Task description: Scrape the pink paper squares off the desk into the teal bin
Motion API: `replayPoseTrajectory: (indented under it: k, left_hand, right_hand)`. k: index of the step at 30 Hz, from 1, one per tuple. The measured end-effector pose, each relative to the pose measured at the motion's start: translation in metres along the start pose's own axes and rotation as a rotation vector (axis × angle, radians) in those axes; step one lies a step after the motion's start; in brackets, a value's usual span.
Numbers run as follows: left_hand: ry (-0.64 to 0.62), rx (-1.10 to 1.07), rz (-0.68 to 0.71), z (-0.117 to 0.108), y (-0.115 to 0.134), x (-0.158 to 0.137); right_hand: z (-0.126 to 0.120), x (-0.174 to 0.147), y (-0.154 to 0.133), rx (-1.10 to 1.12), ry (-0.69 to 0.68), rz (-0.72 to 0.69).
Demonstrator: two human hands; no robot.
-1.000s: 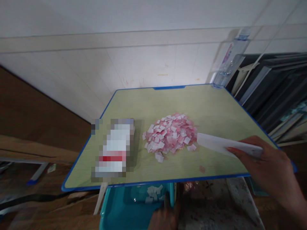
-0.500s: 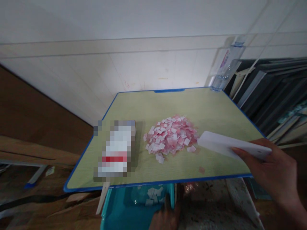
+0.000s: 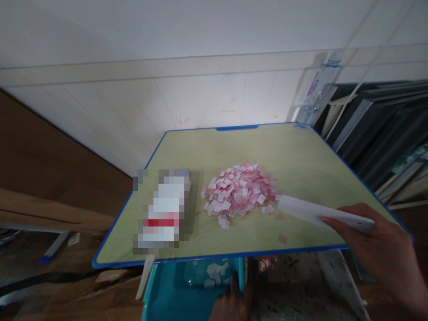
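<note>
A flat white card (image 3: 310, 210) lies low over the table (image 3: 234, 142) near its front right corner, its free end touching or just short of the right side of a heap of small pink and white paper squares (image 3: 239, 192); the contact itself is too blurred to tell. The right hand (image 3: 377, 243) is closed around the card's near end, fingers curled over its top edge, the wrist running off toward the lower right. The heap sits about midway between the table's left and right edges, somewhat nearer the front edge, with a few loose squares lying beside it toward the front. To the left of the heap, near the front left corner, lies a blurred white and red packet (image 3: 163, 209). Below the front edge stands a teal bin (image 3: 174, 294) with a few white squares inside; the left hand (image 3: 230, 305) is at the bin's right rim, and how far it is closed cannot be told. A clear plastic bottle (image 3: 316, 93) stands at the table's far right corner.
</note>
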State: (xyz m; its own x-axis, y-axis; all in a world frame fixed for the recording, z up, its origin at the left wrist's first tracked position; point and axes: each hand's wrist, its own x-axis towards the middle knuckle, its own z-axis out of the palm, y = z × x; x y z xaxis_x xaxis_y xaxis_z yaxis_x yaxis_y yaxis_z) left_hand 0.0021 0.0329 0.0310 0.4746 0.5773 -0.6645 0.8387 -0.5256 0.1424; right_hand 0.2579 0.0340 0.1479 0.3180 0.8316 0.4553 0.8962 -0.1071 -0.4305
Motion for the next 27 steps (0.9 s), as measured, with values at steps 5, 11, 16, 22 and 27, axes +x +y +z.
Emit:
replayPoseTrajectory:
  k: [5, 11, 16, 22, 27]
  left_hand:
    - [0.033, 0.003, 0.009, 0.001, 0.0, -0.001]
    - [0.055, -0.039, 0.014, -0.004, 0.001, -0.004]
    - [0.071, 0.019, -0.009, 0.0, 0.002, -0.003]
    - [0.118, 0.073, -0.017, 0.008, 0.003, -0.001]
    - [0.078, 0.051, -0.03, 0.005, 0.003, -0.001]
  right_hand:
    - [-0.007, -0.01, 0.001, 0.018, -0.051, -0.022]
    - [-0.011, -0.029, 0.013, -0.002, -0.058, 0.094]
    - [0.0, -0.028, 0.036, 0.155, 0.07, 0.337]
    - [0.018, -0.011, 0.047, 0.277, -0.007, 0.342]
    - [0.026, 0.007, 0.042, 0.408, -0.148, 0.3]
